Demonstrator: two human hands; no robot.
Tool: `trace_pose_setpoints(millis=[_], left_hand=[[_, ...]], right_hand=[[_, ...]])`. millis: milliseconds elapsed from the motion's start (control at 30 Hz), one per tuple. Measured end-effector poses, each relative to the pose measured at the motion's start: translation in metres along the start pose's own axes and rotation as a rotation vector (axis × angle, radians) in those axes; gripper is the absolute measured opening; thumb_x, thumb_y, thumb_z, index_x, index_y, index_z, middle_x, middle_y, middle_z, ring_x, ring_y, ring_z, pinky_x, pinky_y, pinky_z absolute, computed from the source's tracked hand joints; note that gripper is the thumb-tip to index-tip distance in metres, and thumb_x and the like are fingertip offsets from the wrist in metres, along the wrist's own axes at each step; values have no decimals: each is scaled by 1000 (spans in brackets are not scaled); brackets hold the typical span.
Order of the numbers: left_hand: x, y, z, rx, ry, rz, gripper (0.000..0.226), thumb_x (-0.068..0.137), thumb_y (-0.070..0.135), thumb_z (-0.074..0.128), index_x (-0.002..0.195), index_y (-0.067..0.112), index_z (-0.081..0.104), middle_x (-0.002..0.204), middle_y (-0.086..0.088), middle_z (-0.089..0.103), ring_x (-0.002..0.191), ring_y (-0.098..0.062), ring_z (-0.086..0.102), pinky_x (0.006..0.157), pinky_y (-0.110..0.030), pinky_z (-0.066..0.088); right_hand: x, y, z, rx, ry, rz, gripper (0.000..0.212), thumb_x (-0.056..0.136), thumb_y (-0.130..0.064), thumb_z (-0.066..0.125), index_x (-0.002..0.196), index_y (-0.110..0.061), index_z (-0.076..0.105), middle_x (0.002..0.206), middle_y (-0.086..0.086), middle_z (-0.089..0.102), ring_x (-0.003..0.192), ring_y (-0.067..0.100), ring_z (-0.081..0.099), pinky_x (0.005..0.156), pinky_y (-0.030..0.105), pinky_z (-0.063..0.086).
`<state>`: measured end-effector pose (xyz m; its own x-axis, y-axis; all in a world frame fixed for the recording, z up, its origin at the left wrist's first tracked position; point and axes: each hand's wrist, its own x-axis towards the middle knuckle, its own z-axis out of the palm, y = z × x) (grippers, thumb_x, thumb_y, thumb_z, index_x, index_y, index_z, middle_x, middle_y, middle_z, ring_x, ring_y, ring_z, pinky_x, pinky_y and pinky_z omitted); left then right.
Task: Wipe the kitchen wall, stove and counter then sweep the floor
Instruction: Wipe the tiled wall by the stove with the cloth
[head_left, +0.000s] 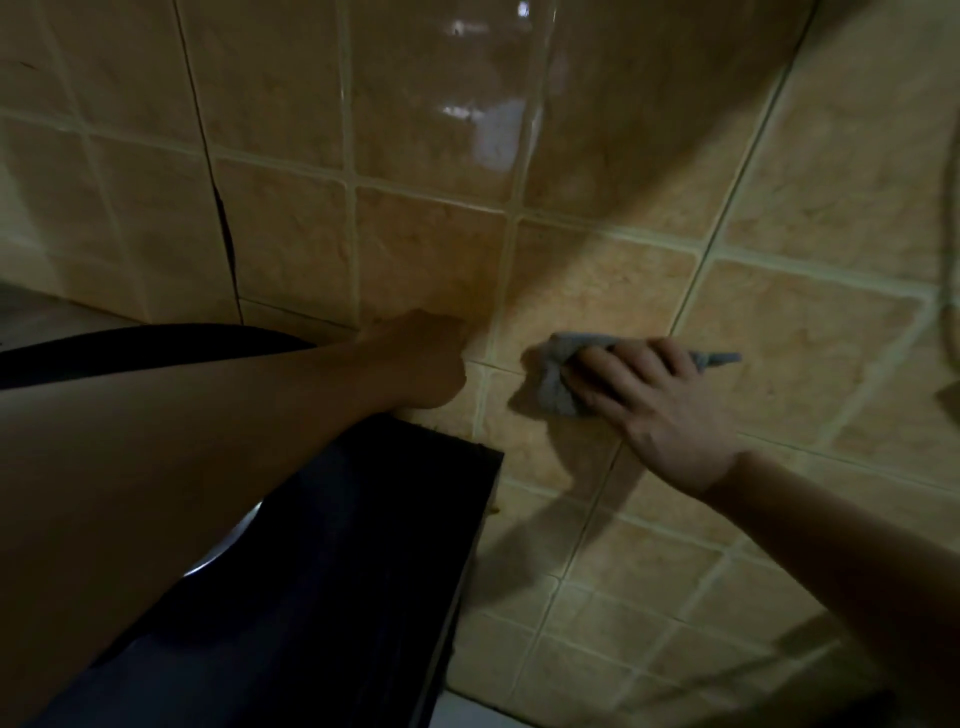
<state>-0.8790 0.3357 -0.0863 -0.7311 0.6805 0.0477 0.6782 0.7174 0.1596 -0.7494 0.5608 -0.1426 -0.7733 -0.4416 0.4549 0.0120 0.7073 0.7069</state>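
Against the tiled wall (597, 291), right hand (660, 410) presses grey cloth (556, 384)

Dim, warm-toned light. White glare patches on the glossy wall tiles (467, 104), upper centre. Soft shadow under the right hand (660, 410) and cloth (558, 384); left forearm (182, 441) dark, underexposed. Overall soft focus, slight motion blur. Grout lines bow toward the edges: wide-angle distortion
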Motion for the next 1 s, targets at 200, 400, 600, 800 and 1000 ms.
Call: trace_pose_setpoints(millis=[200,400,600,800,1000], left_hand=[[-17,-6,6,15,34,34,31,94,21,38,121,19,52,122,-4,57,109,-23,53,86,-33,41],[-22,-19,-6,55,107,-26,25,96,29,37,114,23,53,124,-2,55,118,-25,47,96,-40,30],[-10,-36,-6,76,54,-77,31,97,33,35,122,22,50,131,-4,52,121,-27,44,102,-45,28],[-4,-46,7,50,158,-54,28,96,29,33,108,21,57,116,-2,59,111,-24,50,96,-41,30],[-2,-48,6,-32,101,-45,28,96,29,35,108,18,58,112,-3,59,107,-25,51,96,-39,29]], right_hand=[[11,-19,-2,58,-80,-39,49,71,-12,74,119,-11,65,125,15,48,102,34,42,80,45,39],[38,-43,3,194,-8,78,36,73,-14,70,108,-6,69,118,15,44,97,34,39,68,43,47],[91,-74,11,203,114,-51,41,86,-17,35,105,-9,71,112,14,65,98,32,48,75,36,31],[103,-104,36,65,-199,-181,44,78,-35,63,121,-24,65,134,3,53,108,28,36,81,36,31],[79,-98,33,-20,-375,-189,37,85,-37,57,121,-29,64,138,3,31,108,28,28,78,38,25]])
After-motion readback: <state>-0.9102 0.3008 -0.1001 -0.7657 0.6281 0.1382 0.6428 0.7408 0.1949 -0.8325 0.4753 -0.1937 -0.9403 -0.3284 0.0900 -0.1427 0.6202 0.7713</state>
